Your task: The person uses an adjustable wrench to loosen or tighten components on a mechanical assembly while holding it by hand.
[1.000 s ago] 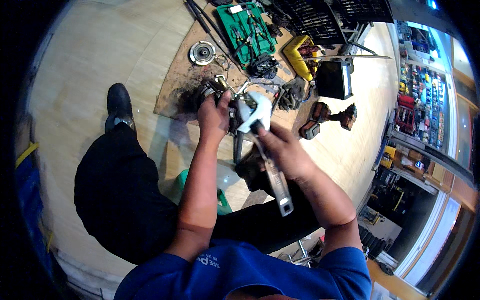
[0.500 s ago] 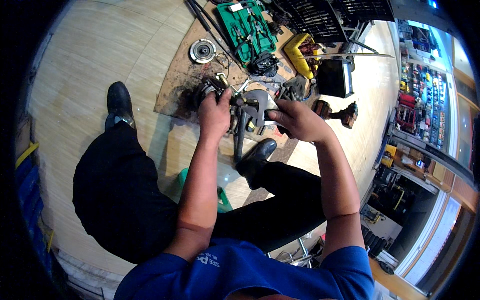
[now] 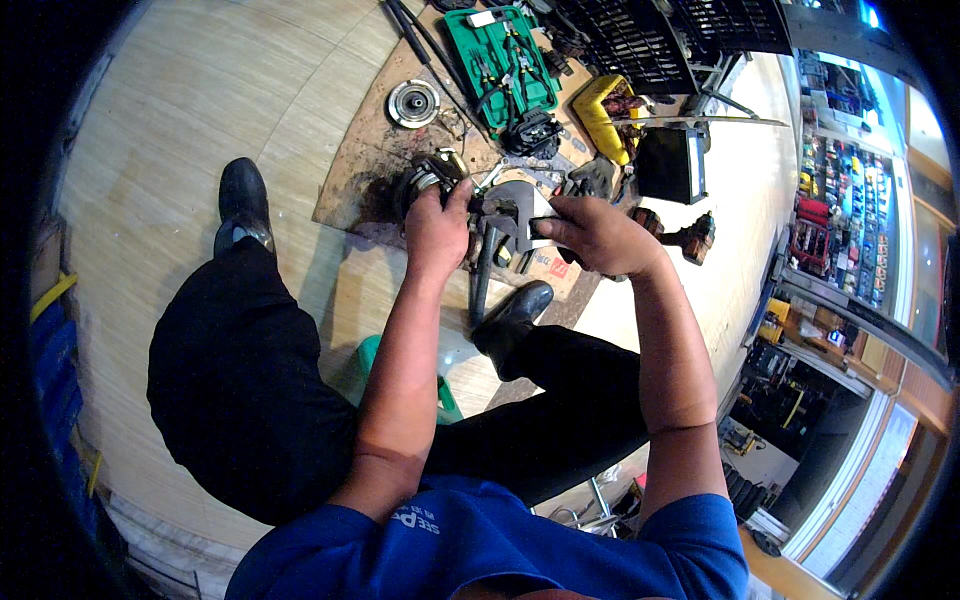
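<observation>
My left hand [image 3: 437, 230] is closed around a dark, greasy metal part [image 3: 428, 178] with a shiny rounded piece on it; the fingers hide much of it. My right hand [image 3: 605, 237] grips a grey metal tool with a jaw-like head [image 3: 524, 208], thumb on top. The head meets a short dark metal piece [image 3: 497, 207] between my hands; I cannot tell whether that piece joins the left-hand part. Just below, a dark bar-like handle [image 3: 483, 275] slants toward my right boot [image 3: 513, 318].
Stained cardboard [image 3: 345, 190] lies under the work, with a round metal disc [image 3: 413, 103] on it. Beyond are a green tool case [image 3: 460, 35], a yellow tray [image 3: 592, 108] and a black box [image 3: 668, 165]. Cordless power tools [image 3: 690, 238] lie at right. A green stool [image 3: 445, 402] is between my legs.
Both hands keep their grips and have shifted only slightly. The grey tool's head sits at nearly the same place. The whole scene moves a little with my head.
</observation>
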Tool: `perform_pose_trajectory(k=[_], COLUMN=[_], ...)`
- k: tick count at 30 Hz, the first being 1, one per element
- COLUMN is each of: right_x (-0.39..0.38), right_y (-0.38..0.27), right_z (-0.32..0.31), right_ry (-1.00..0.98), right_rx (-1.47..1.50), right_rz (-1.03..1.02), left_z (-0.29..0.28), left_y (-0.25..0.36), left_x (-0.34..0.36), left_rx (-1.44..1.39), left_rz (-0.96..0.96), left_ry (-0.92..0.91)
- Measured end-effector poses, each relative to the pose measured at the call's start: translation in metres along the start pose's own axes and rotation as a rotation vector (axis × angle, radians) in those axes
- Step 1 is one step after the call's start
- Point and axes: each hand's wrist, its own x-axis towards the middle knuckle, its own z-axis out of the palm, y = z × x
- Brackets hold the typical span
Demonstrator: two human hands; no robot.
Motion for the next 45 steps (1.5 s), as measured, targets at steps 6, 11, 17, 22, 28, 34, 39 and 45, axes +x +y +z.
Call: perform_pose_trajectory(k=[6,11,17,22,28,34,39,45], right_x=[0.003,0.002,-0.008,-0.021,-0.031,-0.04,-0.036,-0.023], right_y=[0.003,0.008,0.0,-0.013,-0.045,-0.036,-0.009,-0.005], right_z=[0.003,0.008,0.021,0.048,0.105,0.081,0.05,0.013], right_ry=[0.021,0.034,0.081,0.031,0.181,0.175,0.293,0.059], right_rx=[0.004,0.038,0.127,0.503,1.22,1.033,0.525,0.238], right_rz=[-0.02,0.02,0.105,0.34,0.384,0.358,0.078,0.185], left_z=[0.0,0.002,0.004,0.008,0.008,0.009,0.006,0.008], left_y=[-0.001,0.002,0.0,-0.008,-0.005,-0.005,0.001,0.0], left_x=[0.0,-0.001,-0.002,0.0,-0.001,-0.003,-0.006,-0.003], left_rx=[0.005,-0.005,0.008,-0.019,0.056,0.158,0.049,0.09], left_rz=[0.0,0.03,0.027,0.071,-0.065,-0.08,-0.037,-0.057], left_ry=[0.014,0.03,0.054,0.108,0.043,0.058,0.045,0.067])
